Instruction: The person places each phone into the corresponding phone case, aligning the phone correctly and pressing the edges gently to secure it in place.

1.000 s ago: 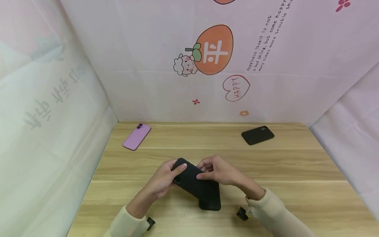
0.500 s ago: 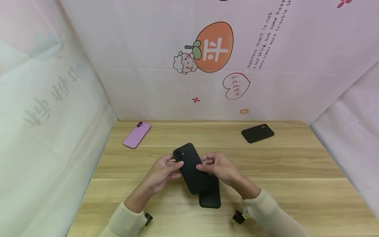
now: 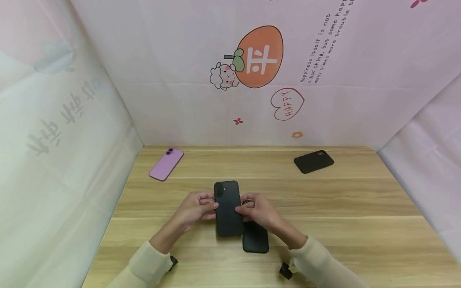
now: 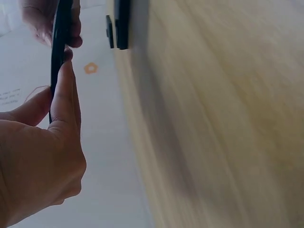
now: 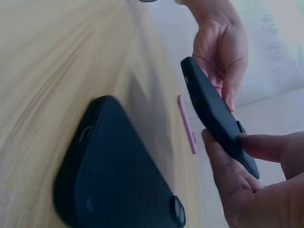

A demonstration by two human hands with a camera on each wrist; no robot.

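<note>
A black phone (image 3: pixel 228 216) is held upright over the middle of the table, its camera bump at the top left. My left hand (image 3: pixel 197 208) pinches its left edge between thumb and fingers, and my right hand (image 3: pixel 261 210) pinches the right edge. In the right wrist view, the raised phone (image 5: pixel 209 107) shows its thin side and an end with a small opening. A second black phone (image 3: pixel 255 240) lies on the table just right of it, partly covered by my right hand in the head view; up close, that phone (image 5: pixel 118 175) shows a port slot and a raised camera ring.
At the back left of the wooden table (image 3: pixel 201 164) lies a pink-purple phone (image 3: pixel 166 165). A black phone-shaped piece (image 3: pixel 313 162) lies at the back right. Printed white cloth (image 3: pixel 180 100) walls the back and sides. A small black block (image 3: pixel 286 271) hangs by the right sleeve.
The held black phone has turned from a slant to nearly straight and shifted left off the second phone, baring more of it. Both hands have kept their pinch at its sides.
</note>
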